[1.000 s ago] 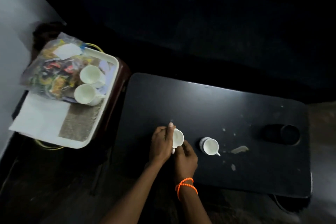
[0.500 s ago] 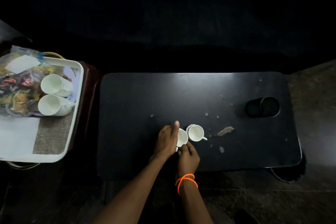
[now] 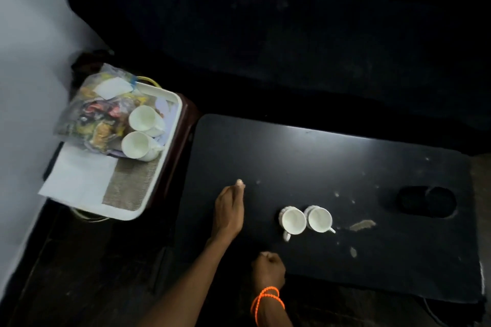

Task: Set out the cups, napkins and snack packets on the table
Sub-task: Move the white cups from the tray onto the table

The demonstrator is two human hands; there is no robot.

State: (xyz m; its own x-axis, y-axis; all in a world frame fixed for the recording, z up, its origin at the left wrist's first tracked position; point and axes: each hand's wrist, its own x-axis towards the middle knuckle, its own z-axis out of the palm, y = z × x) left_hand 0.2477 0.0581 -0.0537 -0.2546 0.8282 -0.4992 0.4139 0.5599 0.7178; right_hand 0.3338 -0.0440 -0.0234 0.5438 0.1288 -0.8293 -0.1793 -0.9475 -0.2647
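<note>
Now two white cups (image 3: 305, 219) are sitting upright, touching, on the black table (image 3: 292, 162); at nine o'clock the left hand (image 3: 229, 208) is hovering, fingers relaxed, while the right hand (image 3: 268, 268) is curling emptily at seven; no writing is legible

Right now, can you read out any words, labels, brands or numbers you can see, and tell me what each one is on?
No text can be read in this view.
Clear plastic bag of colourful snack packets on the white tray: printing blurred, unreadable.
White paper label on that bag: looks blank or too blurred to tell.
Four white ceramic cups, two on the tray, two on the black table: no markings visible.
White napkins: plain.
</note>
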